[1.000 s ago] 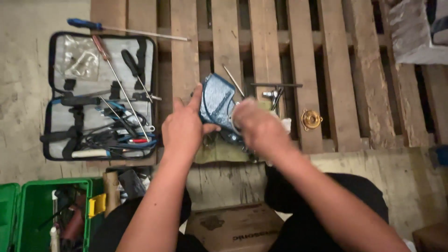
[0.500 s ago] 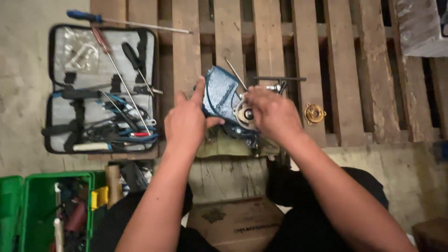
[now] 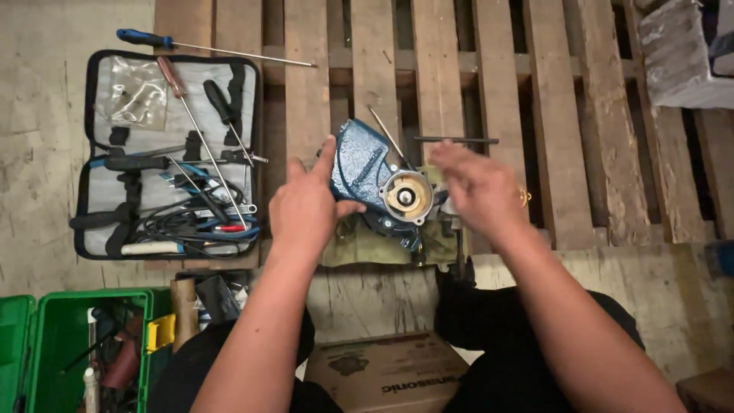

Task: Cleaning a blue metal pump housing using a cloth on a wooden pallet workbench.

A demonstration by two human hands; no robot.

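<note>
A blue metal machine housing [image 3: 361, 164] with a round brass-coloured opening [image 3: 406, 197] lies on a wooden pallet [image 3: 558, 115], over a dirty green cloth [image 3: 367, 248]. My left hand [image 3: 306, 206] grips the housing's left side, forefinger raised along its edge. My right hand [image 3: 478, 187] hovers just right of the round opening, fingers apart and blurred, holding nothing that I can see. It covers most of a small brass cap [image 3: 525, 198] on the plank behind it.
An open grey tool pouch [image 3: 122, 84] with screwdrivers and pliers lies at the left, a blue-handled screwdriver [image 3: 141, 37] above it. A thin rod [image 3: 456, 140] rests on the pallet. A green toolbox [image 3: 46, 336] is at lower left, a cardboard box [image 3: 382, 375] between my knees.
My right hand came off the round opening and moved right, baring the brass-coloured face and covering the brass cap. My left hand kept its grip on the housing.
</note>
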